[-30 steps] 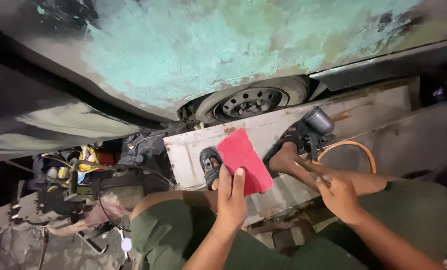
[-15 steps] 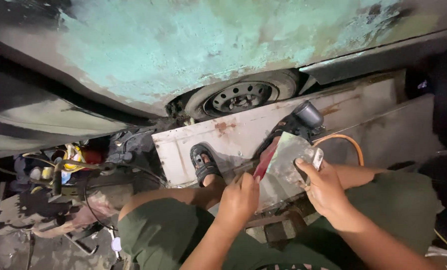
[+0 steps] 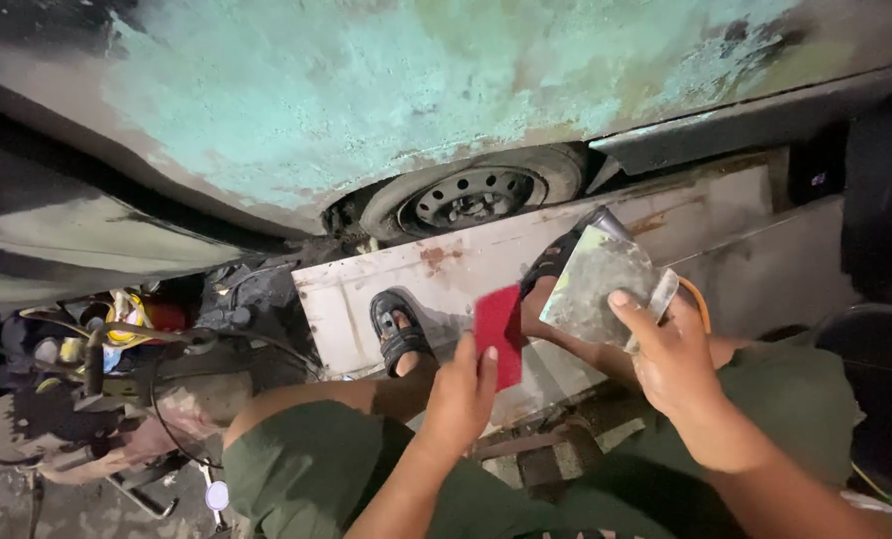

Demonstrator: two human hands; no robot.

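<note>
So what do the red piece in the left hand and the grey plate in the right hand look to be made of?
The red piece looks like thin flexible plastic: flat, matte, evenly coloured, pinched at its edge by the left hand. The grey plate in the right hand seems to be sheet metal, dull and smeared with pale filler-like residue; the look leaves that open.

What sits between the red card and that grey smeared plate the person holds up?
In the head view, only a narrow gap separates the red card from the grey plate. Through it shows part of the person's sandalled foot on the white panel.
</note>
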